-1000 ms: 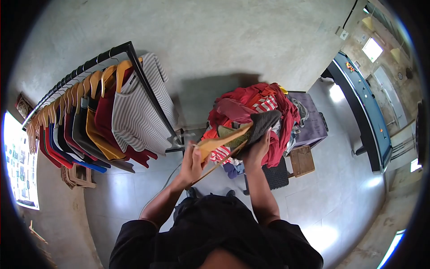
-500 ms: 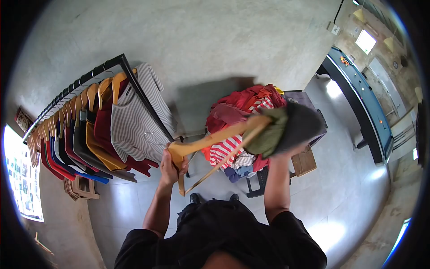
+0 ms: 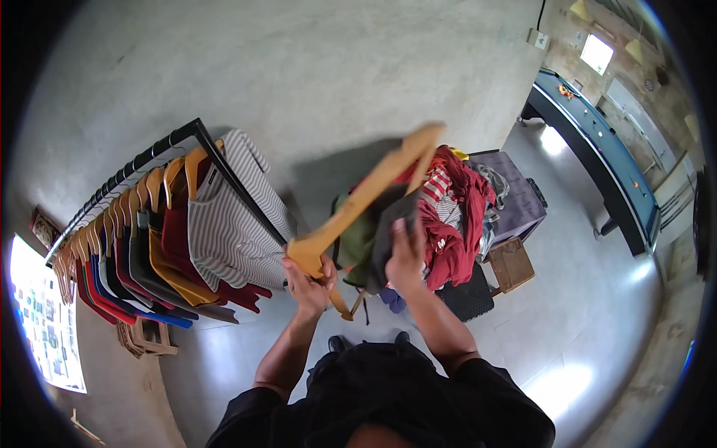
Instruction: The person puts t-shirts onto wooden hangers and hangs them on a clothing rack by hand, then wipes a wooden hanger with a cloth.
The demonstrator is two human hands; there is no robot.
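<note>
the hanger (image 3: 358,203), wooden, slants across the space in front of the person, its near end low by the left hand and its far end, blurred, raised toward the wall (image 3: 299,75). the garment (image 3: 360,240), green and dark grey, lies bunched by the hanger's middle, between the two hands. the left hand (image 3: 308,290) is closed around the hanger's near end. the right hand (image 3: 405,257) touches the garment's dark part, fingers laid along it; the thumb is hidden, so whether it pinches the cloth i cannot tell.

half a second ago the right hand held the garment well out to the right, past the hanger's far end; now hand and garment are in closer to the left hand, and the far end is higher.

beyond the garment is the heap (image 3: 467,246) of clothes, mostly red. the rack (image 3: 237,179) of clothes is to the left, a striped shirt (image 3: 228,224) at its near end.
</note>
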